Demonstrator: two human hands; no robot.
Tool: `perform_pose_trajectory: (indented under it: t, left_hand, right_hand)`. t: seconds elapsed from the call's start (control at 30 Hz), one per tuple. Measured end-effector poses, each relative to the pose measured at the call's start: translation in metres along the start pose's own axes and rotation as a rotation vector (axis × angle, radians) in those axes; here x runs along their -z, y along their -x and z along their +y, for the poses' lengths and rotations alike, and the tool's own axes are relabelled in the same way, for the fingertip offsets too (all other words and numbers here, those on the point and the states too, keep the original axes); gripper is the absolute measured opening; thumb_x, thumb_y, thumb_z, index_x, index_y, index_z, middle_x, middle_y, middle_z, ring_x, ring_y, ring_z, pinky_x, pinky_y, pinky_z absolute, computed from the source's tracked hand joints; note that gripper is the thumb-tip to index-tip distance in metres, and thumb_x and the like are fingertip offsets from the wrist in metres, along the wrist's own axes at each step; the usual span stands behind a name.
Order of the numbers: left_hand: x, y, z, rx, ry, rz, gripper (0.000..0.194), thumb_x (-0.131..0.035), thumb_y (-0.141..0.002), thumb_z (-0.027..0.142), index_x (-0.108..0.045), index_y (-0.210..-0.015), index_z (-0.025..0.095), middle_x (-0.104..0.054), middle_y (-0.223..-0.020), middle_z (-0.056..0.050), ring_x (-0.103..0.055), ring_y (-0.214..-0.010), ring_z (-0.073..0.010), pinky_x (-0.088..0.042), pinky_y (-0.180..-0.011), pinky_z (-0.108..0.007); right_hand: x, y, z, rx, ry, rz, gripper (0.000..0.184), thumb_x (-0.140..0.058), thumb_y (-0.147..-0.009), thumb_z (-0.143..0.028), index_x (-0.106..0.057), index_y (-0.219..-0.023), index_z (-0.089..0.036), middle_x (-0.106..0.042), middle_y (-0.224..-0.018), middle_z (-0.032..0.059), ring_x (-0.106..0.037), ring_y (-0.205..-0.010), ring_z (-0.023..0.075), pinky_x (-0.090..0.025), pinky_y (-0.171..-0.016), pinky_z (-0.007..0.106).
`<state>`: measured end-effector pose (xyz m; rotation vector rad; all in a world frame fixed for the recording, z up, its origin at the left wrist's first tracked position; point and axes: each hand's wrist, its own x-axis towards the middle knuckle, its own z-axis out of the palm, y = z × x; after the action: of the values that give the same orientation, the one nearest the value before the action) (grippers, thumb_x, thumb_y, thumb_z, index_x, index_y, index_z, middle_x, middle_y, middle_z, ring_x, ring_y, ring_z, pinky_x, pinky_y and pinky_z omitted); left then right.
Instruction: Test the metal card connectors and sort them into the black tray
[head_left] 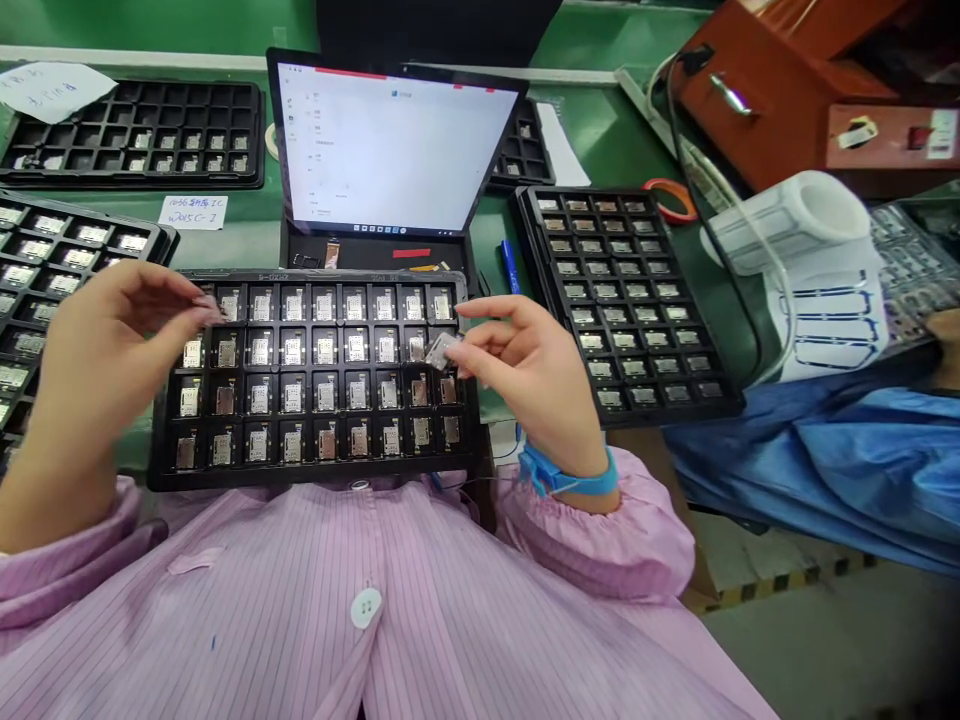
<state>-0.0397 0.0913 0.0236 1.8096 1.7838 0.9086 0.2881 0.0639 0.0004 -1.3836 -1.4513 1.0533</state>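
Note:
A black compartment tray (315, 473) lies in front of me, its pockets holding small silvery metal parts that look like card connectors. My right hand (525, 365) pinches one such metal part (441, 350) between thumb and fingers, tilted above the tray's right-hand columns. Over the tray's upper left corner, my left hand (112, 360) has thumb and forefinger pressed together. A small bit shows at those fingertips, but it is too small to name. A blue strap (574, 478) circles my right wrist.
An open laptop (390, 150) stands behind the tray. Filled trays sit at left (45, 260) and right (637, 300); another tray (180, 140) lies at the back left. A blue marker (509, 266), an orange tape roll (671, 200) and a white roll (795, 220) are to the right, near a person's blue sleeve (825, 460).

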Motion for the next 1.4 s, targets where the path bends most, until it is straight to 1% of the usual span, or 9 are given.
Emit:
perform_pose_trajectory:
  t: [0.03,0.07,0.1,0.17,0.23,0.37,0.57,0.87,1.4]
  left_hand:
    - [-0.006,0.01,0.015,0.041,0.166,-0.075,0.02,-0.07,-0.082,0.034,-0.064,-0.098,0.023,-0.071,-0.089,0.006,-0.071,-0.084,-0.0133,-0.05,-0.06,-0.021]
    - [-0.011,0.02,0.029,0.084,0.3,-0.158,0.021,-0.073,-0.08,0.033,-0.064,-0.096,0.023,-0.071,-0.086,0.005,-0.071,-0.074,-0.0136,-0.051,-0.053,-0.02]
    - [-0.017,0.029,0.042,0.12,0.386,-0.241,0.021,-0.074,-0.08,0.032,-0.063,-0.095,0.023,-0.071,-0.084,0.003,-0.071,-0.068,-0.0142,-0.051,-0.049,-0.02]
    - [-0.027,0.043,0.061,0.176,0.51,-0.336,0.021,-0.075,-0.079,0.03,-0.063,-0.095,0.022,-0.071,-0.08,0.001,-0.069,-0.059,-0.0142,-0.051,-0.044,-0.02]
    - [-0.032,0.051,0.07,0.22,0.591,-0.388,0.021,-0.074,-0.081,0.028,-0.063,-0.097,0.02,-0.071,-0.079,-0.001,-0.068,-0.054,-0.0134,-0.053,-0.044,-0.02]
    - [-0.033,0.056,0.071,0.263,0.692,-0.474,0.016,-0.07,-0.085,0.026,-0.063,-0.098,0.02,-0.069,-0.073,0.0,-0.069,-0.056,-0.0138,-0.058,-0.051,-0.021]
    - [-0.029,0.062,0.071,0.252,0.715,-0.48,0.014,-0.068,-0.086,0.024,-0.063,-0.099,0.021,-0.07,-0.069,0.0,-0.071,-0.06,-0.0164,-0.061,-0.055,-0.023]
    - [-0.028,0.062,0.071,0.243,0.736,-0.488,0.015,-0.067,-0.087,0.022,-0.062,-0.101,0.022,-0.072,-0.07,0.0,-0.072,-0.063,-0.016,-0.061,-0.059,-0.023]
    - [-0.03,0.062,0.069,0.29,0.744,-0.479,0.021,-0.07,-0.084,0.025,-0.064,-0.104,0.022,-0.072,-0.072,-0.001,-0.072,-0.065,-0.0184,-0.063,-0.061,-0.028]
  right_hand:
    - [-0.005,0.003,-0.007,-0.009,-0.071,-0.055,0.03,-0.071,-0.083,-0.028,-0.056,-0.109,-0.022,-0.063,-0.072,-0.0031,-0.06,-0.063,0.0143,-0.048,-0.06,0.03]
    - [-0.01,0.007,-0.013,-0.005,-0.119,-0.11,0.03,-0.07,-0.084,-0.028,-0.055,-0.109,-0.022,-0.062,-0.071,-0.0034,-0.06,-0.063,0.0136,-0.048,-0.06,0.029]
    - [-0.015,0.009,-0.019,0.012,-0.146,-0.157,0.03,-0.069,-0.085,-0.028,-0.055,-0.111,-0.022,-0.061,-0.072,-0.0033,-0.06,-0.064,0.0131,-0.048,-0.06,0.028]
    - [-0.024,0.014,-0.029,0.067,-0.145,-0.221,0.03,-0.065,-0.088,-0.026,-0.053,-0.115,-0.022,-0.061,-0.074,-0.003,-0.058,-0.066,0.0128,-0.047,-0.059,0.027]
    - [-0.029,0.018,-0.036,0.13,-0.102,-0.242,0.032,-0.061,-0.09,-0.024,-0.05,-0.12,-0.023,-0.06,-0.075,-0.0029,-0.056,-0.064,0.0127,-0.045,-0.057,0.028]
    - [-0.035,0.024,-0.045,0.192,-0.004,-0.225,0.035,-0.059,-0.09,-0.02,-0.047,-0.123,-0.026,-0.058,-0.075,-0.0034,-0.052,-0.059,0.013,-0.042,-0.053,0.029]
    - [-0.039,0.027,-0.046,0.187,0.016,-0.209,0.039,-0.059,-0.09,-0.022,-0.046,-0.126,-0.027,-0.057,-0.074,-0.0031,-0.051,-0.056,0.0133,-0.041,-0.048,0.029]
    - [-0.039,0.027,-0.043,0.177,-0.005,-0.19,0.046,-0.062,-0.089,-0.024,-0.045,-0.131,-0.028,-0.057,-0.073,-0.003,-0.049,-0.055,0.0139,-0.042,-0.048,0.03]
    - [-0.042,0.026,-0.041,0.092,-0.09,-0.183,0.044,-0.063,-0.088,-0.027,-0.046,-0.129,-0.028,-0.057,-0.074,-0.0021,-0.055,-0.058,0.015,-0.047,-0.048,0.031]
